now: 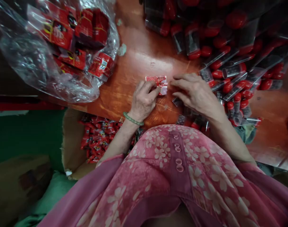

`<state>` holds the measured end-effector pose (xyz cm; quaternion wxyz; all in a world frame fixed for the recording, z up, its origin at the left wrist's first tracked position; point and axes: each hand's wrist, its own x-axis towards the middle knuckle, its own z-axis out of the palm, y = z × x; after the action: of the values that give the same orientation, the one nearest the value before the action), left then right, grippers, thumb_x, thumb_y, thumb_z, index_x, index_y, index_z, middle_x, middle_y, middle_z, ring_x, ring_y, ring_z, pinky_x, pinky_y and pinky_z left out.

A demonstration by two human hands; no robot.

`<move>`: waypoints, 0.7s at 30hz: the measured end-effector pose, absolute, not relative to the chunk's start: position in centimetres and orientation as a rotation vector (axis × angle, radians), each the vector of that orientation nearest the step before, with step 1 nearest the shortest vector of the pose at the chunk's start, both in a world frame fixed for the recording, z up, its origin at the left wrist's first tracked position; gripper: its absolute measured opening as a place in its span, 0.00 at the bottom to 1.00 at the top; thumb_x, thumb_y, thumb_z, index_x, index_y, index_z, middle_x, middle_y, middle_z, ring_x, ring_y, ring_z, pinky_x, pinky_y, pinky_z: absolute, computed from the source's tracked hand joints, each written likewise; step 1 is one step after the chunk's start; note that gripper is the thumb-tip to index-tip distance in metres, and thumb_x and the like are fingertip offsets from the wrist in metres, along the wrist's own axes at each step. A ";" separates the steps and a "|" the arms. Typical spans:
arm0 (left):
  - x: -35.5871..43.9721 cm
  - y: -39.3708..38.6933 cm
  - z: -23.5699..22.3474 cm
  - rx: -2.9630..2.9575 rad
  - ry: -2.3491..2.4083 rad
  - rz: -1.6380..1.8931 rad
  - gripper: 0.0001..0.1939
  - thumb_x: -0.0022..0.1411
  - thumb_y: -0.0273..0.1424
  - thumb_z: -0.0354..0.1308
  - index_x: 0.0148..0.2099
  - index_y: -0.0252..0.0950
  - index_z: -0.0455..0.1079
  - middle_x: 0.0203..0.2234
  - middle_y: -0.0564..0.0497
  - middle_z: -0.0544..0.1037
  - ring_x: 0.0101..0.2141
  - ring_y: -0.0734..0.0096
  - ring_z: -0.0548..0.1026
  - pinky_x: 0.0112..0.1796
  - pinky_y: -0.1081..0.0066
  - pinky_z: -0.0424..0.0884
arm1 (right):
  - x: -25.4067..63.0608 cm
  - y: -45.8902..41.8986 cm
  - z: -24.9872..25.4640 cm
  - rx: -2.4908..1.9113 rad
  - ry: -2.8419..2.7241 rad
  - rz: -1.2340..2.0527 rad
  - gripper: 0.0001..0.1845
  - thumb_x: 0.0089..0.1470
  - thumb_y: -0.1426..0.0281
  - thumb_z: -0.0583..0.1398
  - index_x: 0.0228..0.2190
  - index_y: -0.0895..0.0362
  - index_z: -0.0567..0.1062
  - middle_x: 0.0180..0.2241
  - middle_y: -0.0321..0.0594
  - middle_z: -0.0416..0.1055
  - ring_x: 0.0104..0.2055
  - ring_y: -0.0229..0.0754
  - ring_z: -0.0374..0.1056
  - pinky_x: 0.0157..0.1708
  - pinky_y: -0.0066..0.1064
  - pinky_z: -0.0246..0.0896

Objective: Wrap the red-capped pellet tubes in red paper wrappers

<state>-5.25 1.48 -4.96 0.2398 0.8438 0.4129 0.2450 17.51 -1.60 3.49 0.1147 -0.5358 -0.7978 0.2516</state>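
Note:
My left hand (pixel 144 99), a green bead bracelet on its wrist, pinches a small red and clear packet (pixel 158 82) that lies on the reddish wooden table (pixel 136 60). My right hand (pixel 196 93) rests just right of the packet, fingers stretched toward it and lying over a few clear tubes with red caps (pixel 231 91). The fingertips of both hands nearly meet at the packet.
A clear plastic bag of red packets (pixel 70 37) sits at the back left. A large heap of red-capped tubes (pixel 229 41) covers the back right. A cardboard box with several red packets (pixel 96 138) stands below the table's left edge.

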 end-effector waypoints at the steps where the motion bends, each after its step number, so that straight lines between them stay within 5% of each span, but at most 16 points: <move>1: -5.2 1.5 -4.9 2.303 1.135 0.664 0.19 0.75 0.40 0.45 0.49 0.38 0.75 0.43 0.44 0.79 0.48 0.59 0.77 0.51 0.54 0.73 | 18.4 -2.2 4.1 -1.559 -2.352 0.746 0.19 0.68 0.63 0.56 0.55 0.58 0.76 0.57 0.48 0.73 0.57 0.56 0.67 0.56 0.52 0.61; 7: -4.9 1.5 -3.7 2.369 1.103 0.610 0.22 0.74 0.46 0.46 0.46 0.37 0.75 0.40 0.45 0.76 0.43 0.62 0.76 0.46 0.59 0.73 | 18.7 -7.4 5.4 -1.571 -2.657 0.785 0.16 0.61 0.68 0.62 0.50 0.54 0.79 0.51 0.52 0.73 0.53 0.59 0.64 0.50 0.54 0.59; 14: -4.6 1.3 -3.1 2.410 1.099 0.632 0.23 0.76 0.43 0.42 0.46 0.35 0.75 0.39 0.44 0.76 0.42 0.62 0.76 0.47 0.58 0.73 | 17.4 -10.0 3.3 -1.501 -2.764 0.567 0.19 0.60 0.75 0.61 0.51 0.53 0.78 0.65 0.53 0.64 0.67 0.63 0.52 0.59 0.59 0.48; 21: -4.3 1.2 -4.2 2.416 1.209 0.770 0.21 0.75 0.41 0.46 0.43 0.36 0.77 0.38 0.46 0.79 0.39 0.65 0.77 0.42 0.62 0.73 | 18.2 -10.0 2.7 -1.475 -2.730 0.433 0.16 0.65 0.72 0.58 0.52 0.59 0.75 0.62 0.56 0.69 0.66 0.60 0.57 0.59 0.55 0.54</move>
<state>-4.29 1.18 -4.20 0.1655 0.8481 0.4245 0.2705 18.17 -10.00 2.75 0.0043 -0.4707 -0.8714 0.1384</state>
